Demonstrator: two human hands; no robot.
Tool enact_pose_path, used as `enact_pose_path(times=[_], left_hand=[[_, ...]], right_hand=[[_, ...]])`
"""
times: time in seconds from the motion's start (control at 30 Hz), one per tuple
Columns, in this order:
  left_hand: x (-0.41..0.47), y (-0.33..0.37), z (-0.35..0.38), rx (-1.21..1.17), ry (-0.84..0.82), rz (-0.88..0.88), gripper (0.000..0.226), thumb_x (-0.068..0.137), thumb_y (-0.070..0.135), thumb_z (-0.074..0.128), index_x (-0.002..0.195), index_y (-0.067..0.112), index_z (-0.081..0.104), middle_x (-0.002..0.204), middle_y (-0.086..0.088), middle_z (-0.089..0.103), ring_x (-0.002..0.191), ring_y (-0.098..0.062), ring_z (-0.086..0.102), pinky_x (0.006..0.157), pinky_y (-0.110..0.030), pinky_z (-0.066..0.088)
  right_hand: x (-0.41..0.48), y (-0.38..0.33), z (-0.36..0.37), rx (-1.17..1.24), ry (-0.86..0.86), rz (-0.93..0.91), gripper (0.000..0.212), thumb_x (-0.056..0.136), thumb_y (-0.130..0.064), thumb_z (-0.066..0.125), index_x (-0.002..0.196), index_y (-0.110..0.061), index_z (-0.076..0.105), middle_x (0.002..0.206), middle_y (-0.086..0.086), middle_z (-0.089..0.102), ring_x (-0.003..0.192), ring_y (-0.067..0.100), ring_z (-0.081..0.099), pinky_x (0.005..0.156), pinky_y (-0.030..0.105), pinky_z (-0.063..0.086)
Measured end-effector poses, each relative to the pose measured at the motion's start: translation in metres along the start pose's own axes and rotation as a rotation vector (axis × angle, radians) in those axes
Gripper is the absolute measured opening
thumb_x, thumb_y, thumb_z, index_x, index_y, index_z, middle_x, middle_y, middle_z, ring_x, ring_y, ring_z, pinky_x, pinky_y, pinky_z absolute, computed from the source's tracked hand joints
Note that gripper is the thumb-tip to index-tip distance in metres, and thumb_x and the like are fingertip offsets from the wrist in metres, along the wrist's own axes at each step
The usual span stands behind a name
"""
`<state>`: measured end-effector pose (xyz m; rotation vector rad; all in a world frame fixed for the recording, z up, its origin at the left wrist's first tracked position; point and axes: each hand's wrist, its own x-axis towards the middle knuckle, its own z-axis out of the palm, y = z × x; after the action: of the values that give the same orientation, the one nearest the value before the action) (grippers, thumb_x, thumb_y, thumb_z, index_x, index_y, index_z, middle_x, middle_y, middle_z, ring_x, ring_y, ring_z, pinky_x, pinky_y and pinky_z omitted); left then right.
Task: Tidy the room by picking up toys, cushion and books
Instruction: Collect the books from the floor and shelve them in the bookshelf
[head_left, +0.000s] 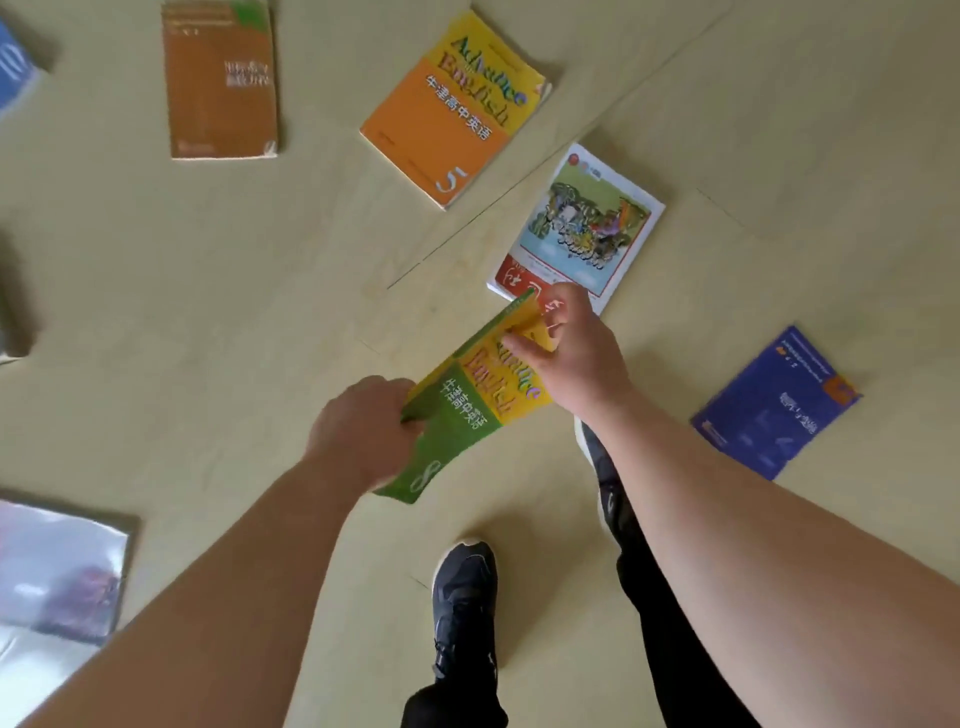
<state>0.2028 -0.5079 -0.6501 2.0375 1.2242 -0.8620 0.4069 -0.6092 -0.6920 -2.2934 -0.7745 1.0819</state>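
Note:
A green and yellow English textbook (470, 405) is held above the floor between both hands. My left hand (361, 431) grips its left edge near the green half. My right hand (574, 353) pinches its yellow top corner. Other books lie flat on the floor: an orange and yellow English textbook (457, 109), a picture book with a cartoon cover (582, 228) just beyond my right hand, a brown book (221, 78) at the top left, and a dark blue book (774, 405) at the right.
A glossy grey book or magazine (57, 566) lies at the lower left. A blue book's corner (13, 67) shows at the top left edge. My two feet in black shoes (465, 597) stand on the pale wooden floor (208, 291) below the held book.

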Motion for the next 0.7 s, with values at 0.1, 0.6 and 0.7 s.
enact_pose_path(times=[0.1, 0.6, 0.7], left_hand=[[0.008, -0.004, 0.031, -0.230, 0.069, -0.153, 0.002, 0.096, 0.031, 0.056, 0.096, 0.030, 0.054, 0.088, 0.004, 0.060, 0.084, -0.024, 0.060, 0.069, -0.033, 0.048], [0.050, -0.005, 0.111, -1.021, 0.416, -0.622, 0.007, 0.094, 0.026, 0.066, 0.098, 0.024, 0.060, 0.083, 0.010, 0.065, 0.075, -0.012, 0.063, 0.057, -0.025, 0.046], [0.031, -0.007, 0.100, -1.010, 0.417, -0.643, 0.015, 0.094, 0.026, 0.065, 0.106, 0.021, 0.057, 0.084, 0.009, 0.062, 0.071, -0.012, 0.058, 0.054, -0.023, 0.040]], right_hand=[[0.049, 0.029, 0.026, 0.059, -0.014, 0.355, 0.086, 0.086, -0.067, 0.061, 0.145, -0.009, 0.037, 0.140, 0.012, 0.052, 0.128, 0.028, 0.052, 0.105, 0.039, 0.046], [0.151, 0.108, 0.066, 0.602, 0.110, 0.803, 0.057, 0.098, -0.045, 0.057, 0.146, -0.017, 0.043, 0.143, 0.007, 0.053, 0.120, 0.025, 0.058, 0.082, 0.033, 0.051], [0.126, 0.065, 0.056, 0.835, 0.198, 0.844, 0.033, 0.096, -0.028, 0.068, 0.122, -0.016, 0.052, 0.115, 0.008, 0.063, 0.098, 0.025, 0.063, 0.080, 0.038, 0.060]])
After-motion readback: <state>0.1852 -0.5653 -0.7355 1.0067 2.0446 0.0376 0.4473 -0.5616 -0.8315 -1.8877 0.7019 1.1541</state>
